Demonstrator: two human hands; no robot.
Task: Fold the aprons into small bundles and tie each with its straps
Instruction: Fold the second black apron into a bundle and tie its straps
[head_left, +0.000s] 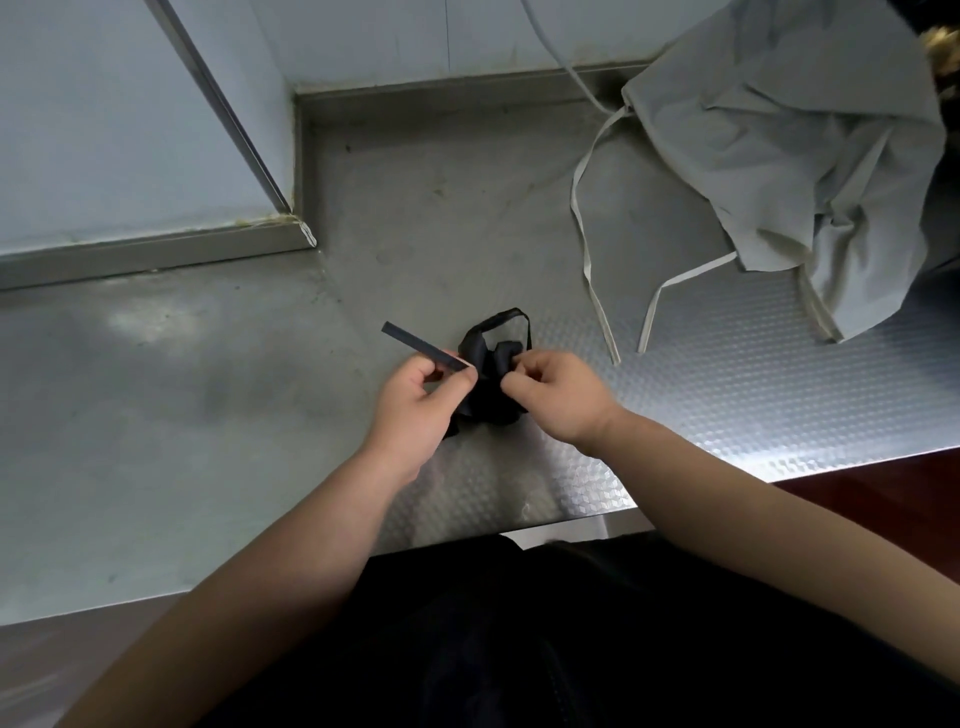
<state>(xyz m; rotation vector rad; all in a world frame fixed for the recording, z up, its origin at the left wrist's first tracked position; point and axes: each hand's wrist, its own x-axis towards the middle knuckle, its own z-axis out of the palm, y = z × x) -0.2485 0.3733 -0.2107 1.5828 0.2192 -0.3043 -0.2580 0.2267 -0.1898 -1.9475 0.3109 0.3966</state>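
1. The left hand (415, 397) pinches the black strap (422, 346), whose free end sticks out leftward.
2. The black apron (491, 387) sits bundled on the steel counter (208, 441) (knot seemingly unfinished), and the right hand (553, 397) pinches it.
3. The grey apron (810, 156), far right, lies crumpled and not yet folded.

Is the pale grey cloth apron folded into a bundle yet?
No, the pale grey cloth apron lies crumpled and unfolded on the steel counter.

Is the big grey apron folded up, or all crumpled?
Not folded. The grey apron lies in a loose, crumpled heap on the steel counter, with its pale straps trailing loose across the counter, untied.
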